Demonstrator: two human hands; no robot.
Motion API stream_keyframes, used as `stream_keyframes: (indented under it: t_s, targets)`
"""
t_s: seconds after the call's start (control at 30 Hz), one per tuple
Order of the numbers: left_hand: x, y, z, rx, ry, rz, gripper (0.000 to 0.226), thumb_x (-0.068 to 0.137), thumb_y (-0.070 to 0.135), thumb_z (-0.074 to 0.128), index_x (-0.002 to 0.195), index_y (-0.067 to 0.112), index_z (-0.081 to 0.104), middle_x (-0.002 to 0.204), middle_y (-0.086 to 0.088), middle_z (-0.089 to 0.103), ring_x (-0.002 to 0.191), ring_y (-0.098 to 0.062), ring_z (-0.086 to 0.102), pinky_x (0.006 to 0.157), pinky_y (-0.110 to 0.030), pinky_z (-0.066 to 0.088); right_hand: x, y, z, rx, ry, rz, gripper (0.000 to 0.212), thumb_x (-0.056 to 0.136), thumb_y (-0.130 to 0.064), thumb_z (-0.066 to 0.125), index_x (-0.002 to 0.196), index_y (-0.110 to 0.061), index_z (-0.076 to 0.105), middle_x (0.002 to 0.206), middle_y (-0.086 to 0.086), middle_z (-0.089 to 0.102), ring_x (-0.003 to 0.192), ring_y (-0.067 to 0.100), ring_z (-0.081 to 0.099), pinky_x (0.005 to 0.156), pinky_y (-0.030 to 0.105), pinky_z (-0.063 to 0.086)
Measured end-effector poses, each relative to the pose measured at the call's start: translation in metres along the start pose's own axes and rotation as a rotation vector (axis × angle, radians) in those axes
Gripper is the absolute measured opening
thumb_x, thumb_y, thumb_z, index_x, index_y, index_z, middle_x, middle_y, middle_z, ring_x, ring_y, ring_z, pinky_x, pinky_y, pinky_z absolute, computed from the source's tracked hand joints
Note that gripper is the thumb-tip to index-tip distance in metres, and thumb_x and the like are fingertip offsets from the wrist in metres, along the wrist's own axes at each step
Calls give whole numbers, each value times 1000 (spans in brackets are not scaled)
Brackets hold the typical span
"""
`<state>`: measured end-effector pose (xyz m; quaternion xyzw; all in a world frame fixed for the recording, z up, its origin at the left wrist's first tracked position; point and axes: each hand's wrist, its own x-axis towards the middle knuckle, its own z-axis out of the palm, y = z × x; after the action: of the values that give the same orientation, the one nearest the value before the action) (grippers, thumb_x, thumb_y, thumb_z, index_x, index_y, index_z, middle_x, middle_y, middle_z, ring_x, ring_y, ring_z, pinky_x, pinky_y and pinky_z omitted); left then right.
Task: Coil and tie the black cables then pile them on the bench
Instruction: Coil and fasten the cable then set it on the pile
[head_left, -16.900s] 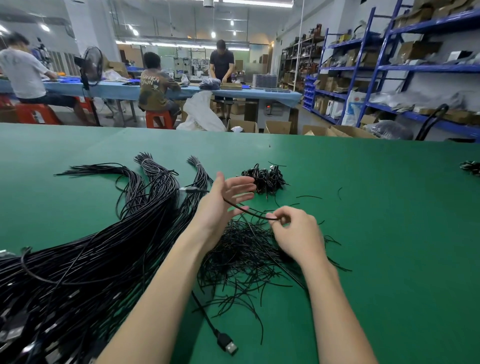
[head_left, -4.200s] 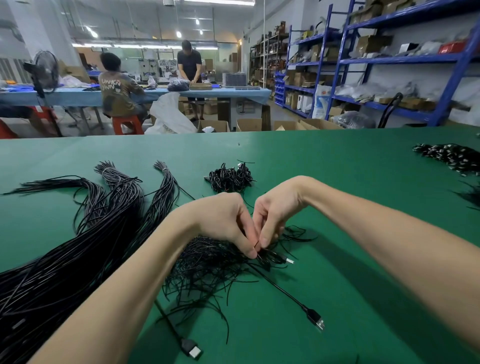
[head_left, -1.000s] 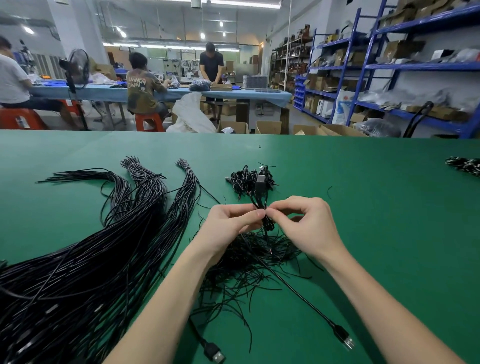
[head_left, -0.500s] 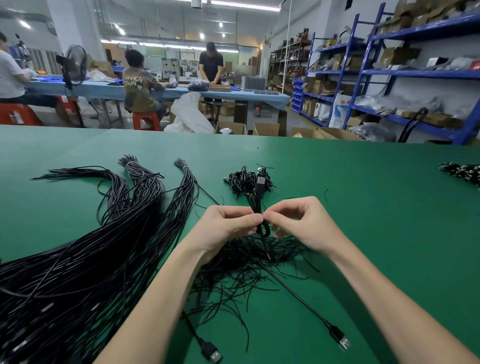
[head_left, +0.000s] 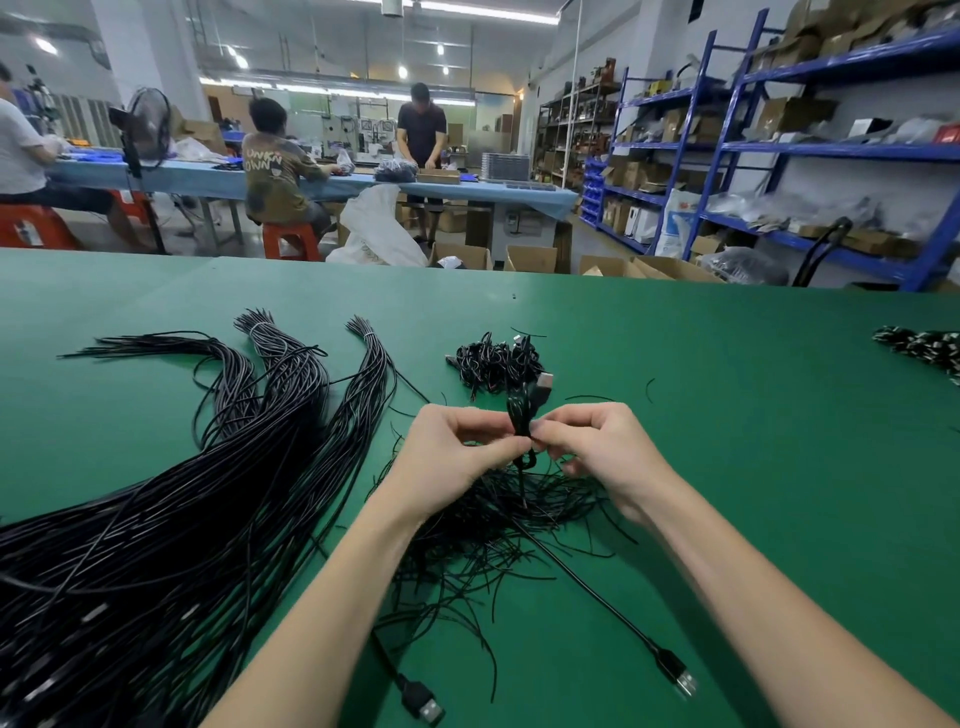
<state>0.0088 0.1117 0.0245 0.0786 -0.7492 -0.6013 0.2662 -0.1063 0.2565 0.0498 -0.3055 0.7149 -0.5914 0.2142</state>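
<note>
Both hands meet above the green surface (head_left: 727, 415), pinching one coiled black cable (head_left: 522, 415) between them: the left hand (head_left: 457, 457) and right hand (head_left: 597, 452) each keep a narrow fingertip grip at its waist. The coil stands upright, its USB plug (head_left: 543, 384) at the top. Under the hands lies a heap of black ties (head_left: 498, 525). A pile of finished coils (head_left: 493, 361) sits just beyond. Long loose cables (head_left: 182, 493) fan across the left; the right half lies open.
</note>
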Motion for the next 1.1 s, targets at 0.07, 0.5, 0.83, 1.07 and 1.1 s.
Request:
stream_keyframes:
  t_s: [0.07,0.5,0.83,1.07,1.1]
  targets:
    - [0,-4,3,159,68,128,18,78,13,85,89,27,83,84,8,77,75,-3,70,70,-16,52,5,-2,2,109,20,157,20,90,1,68,72,-8,74,65,3,68,52,5,54,43,15,40]
    - [4,-4,5,-109,-47,-130,12,90,19,74,98,25,81,97,6,78,81,2,65,77,-19,45,2,11,-16,16,-88,-89,10,96,-10,69,104,-14,74,99,2,78,67,13,71,54,22,55]
    - [6,-4,1,-197,-155,-204,15,94,13,68,85,17,80,77,8,68,73,-5,57,65,-16,43,-6,8,-16,-473,58,-594,10,85,-21,84,88,-30,82,82,-24,75,77,9,71,59,31,55]
    - [3,3,0,-92,-216,-149,16,97,13,65,102,18,79,93,7,76,83,-8,61,86,-19,49,-4,11,-17,-556,51,-650,9,87,-17,81,88,-26,81,83,-21,74,83,5,70,60,11,47]
    - [2,4,2,-78,-226,-146,18,97,11,64,110,15,77,103,4,77,92,-8,65,90,-18,49,-4,12,-16,-551,54,-652,8,87,-17,81,88,-26,80,84,-21,74,84,4,70,60,11,48]
